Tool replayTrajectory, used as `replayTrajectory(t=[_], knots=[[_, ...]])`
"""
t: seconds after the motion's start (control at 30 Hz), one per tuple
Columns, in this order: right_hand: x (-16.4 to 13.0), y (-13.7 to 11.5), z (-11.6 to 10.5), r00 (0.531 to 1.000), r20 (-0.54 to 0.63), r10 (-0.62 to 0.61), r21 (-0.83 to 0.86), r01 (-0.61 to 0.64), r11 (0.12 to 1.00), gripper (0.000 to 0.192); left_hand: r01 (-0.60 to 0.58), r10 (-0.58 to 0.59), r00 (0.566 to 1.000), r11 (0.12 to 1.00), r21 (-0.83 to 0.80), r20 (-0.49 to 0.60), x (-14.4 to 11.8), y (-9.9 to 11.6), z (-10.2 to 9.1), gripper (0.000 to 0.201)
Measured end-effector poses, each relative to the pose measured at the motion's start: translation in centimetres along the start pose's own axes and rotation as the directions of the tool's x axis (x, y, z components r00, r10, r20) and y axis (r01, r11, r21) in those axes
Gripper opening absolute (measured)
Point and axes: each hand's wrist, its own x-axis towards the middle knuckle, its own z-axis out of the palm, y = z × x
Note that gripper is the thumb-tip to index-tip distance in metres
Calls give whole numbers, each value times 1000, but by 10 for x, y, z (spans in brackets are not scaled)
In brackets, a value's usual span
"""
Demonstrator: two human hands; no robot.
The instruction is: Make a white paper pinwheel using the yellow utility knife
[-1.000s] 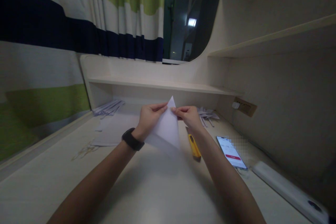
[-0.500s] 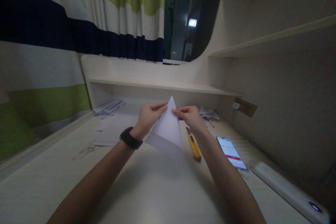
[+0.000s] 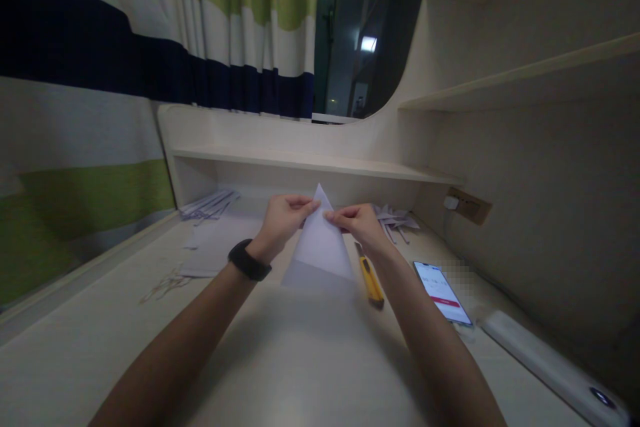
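A white sheet of paper (image 3: 323,248), folded to a point at its top, hangs between my two hands above the desk. My left hand (image 3: 286,221) pinches its left edge just below the tip; a black watch band sits on that wrist. On the opposite edge, slightly lower, my right hand (image 3: 357,221) grips the paper between thumb and fingers. The lower part of the sheet looks thinner, below a slanting line. A yellow utility knife (image 3: 371,278) lies on the desk beside my right forearm, its blade end pointing away from me.
White paper sheets (image 3: 213,250) and a stack of folded strips (image 3: 210,203) lie at the back left, near tangled string (image 3: 164,283). Paper pieces (image 3: 397,219) are behind my right hand. A lit phone (image 3: 443,293) and a long white device (image 3: 550,367) lie to the right.
The folded paper has turned a little, its tip shifting left and its lower edge swinging right. Both hands keep their pinch in nearly the same place.
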Motion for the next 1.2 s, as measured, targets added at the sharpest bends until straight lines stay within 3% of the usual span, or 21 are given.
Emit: replayTrajectory(t=[0.17, 0.53, 0.67, 0.8, 0.97, 1.1, 1.2], knots=[[0, 0, 1, 998, -42, -42, -38, 41, 998, 38, -8, 8, 1000, 1000, -8, 27, 1, -1, -1, 31], [-3, -1, 2, 998, 16, -58, -55, 59, 997, 39, 15, -15, 1000, 1000, -18, -12, 3, 1, -5, 33], [-7, -4, 5, 996, 84, -29, -64, 35, 997, 36, 17, -15, 999, 999, -43, 45, 2, 6, -7, 33], [-7, -2, 8, 982, 188, -1, -71, 15, 997, 32, -16, 16, 1000, 999, -47, 8, 2, 7, -7, 32], [-12, 0, 12, 974, 215, 74, 32, -83, 996, 31, -21, 21, 1000, 994, -103, 0, 4, 5, -11, 30], [-25, 6, 19, 981, 168, 99, 30, -105, 994, 31, 11, -21, 998, 985, -170, -52, 7, 3, -12, 29], [-35, 16, 22, 995, 75, 68, 18, -70, 997, 32, 58, -59, 998, 979, -197, 0, 8, -3, -9, 34]])
